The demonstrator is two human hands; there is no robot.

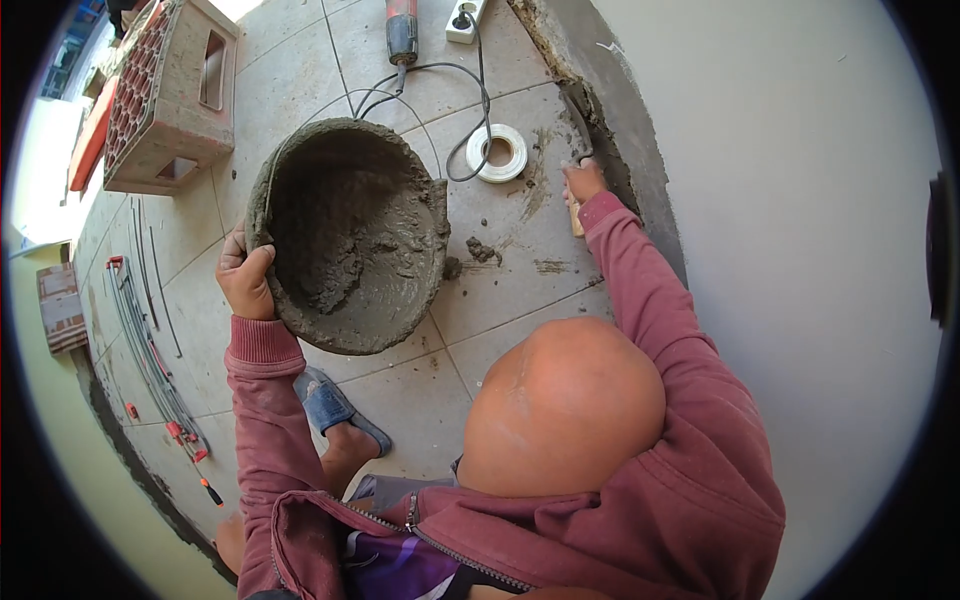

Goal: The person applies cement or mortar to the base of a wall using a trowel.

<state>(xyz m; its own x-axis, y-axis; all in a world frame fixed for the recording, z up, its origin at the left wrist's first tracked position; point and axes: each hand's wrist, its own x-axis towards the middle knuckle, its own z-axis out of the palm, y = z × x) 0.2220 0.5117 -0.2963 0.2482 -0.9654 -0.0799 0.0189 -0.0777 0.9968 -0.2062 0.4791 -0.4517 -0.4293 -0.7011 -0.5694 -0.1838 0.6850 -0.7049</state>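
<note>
My left hand (247,272) grips the rim of a bucket (437,215) at its left side, thumb over the edge. The bucket is tilted so its mouth faces me, and wet grey mortar (375,255) coats the inside. At the foot of the wall, my right hand (584,184) is closed around the wooden handle of a trowel (576,216). The trowel's dark metal part reaches forward along the mortar-filled gap (603,140) between floor and wall.
A crate (190,100) stands at upper left. A power tool (402,35), its cable, a power strip (463,22) and a tape roll (497,153) lie ahead. Mortar crumbs (482,250) dot the tiles. Long thin tools (150,350) lie at left; a wall (800,250) rises at right.
</note>
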